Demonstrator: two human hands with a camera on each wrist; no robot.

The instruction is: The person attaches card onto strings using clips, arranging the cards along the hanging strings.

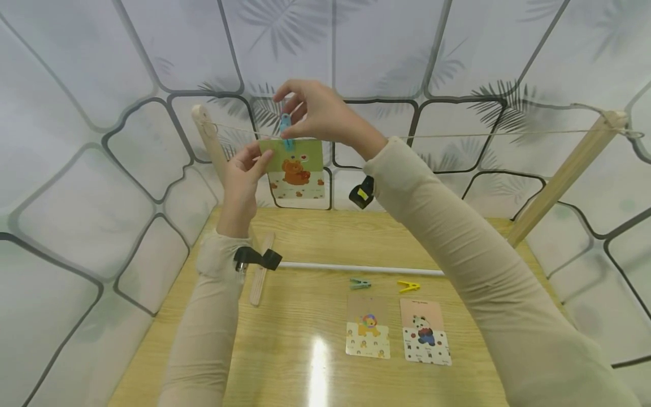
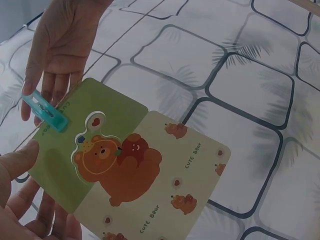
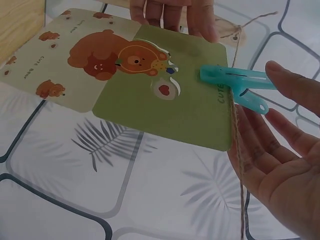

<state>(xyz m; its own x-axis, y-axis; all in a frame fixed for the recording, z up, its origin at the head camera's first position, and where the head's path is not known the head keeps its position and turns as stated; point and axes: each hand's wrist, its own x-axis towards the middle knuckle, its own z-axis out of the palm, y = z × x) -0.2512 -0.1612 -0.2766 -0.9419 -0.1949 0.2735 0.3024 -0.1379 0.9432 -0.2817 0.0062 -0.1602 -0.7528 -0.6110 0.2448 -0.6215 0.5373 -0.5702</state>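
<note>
A green and cream card with a printed bear hangs at the string, its green end uppermost. My left hand pinches the card's left edge, thumb on the front and fingers behind. Across the card's top edge and the string sits a turquoise clothespin, its jaws over the green part. My right hand holds the clothespin by its handle end; in the right wrist view the thumb lies at one handle and the fingers curl near the other.
Wooden posts carry the string, one left and one right. On the table lie a green clothespin, a yellow clothespin, a lion card and a panda card. A white rod runs behind them.
</note>
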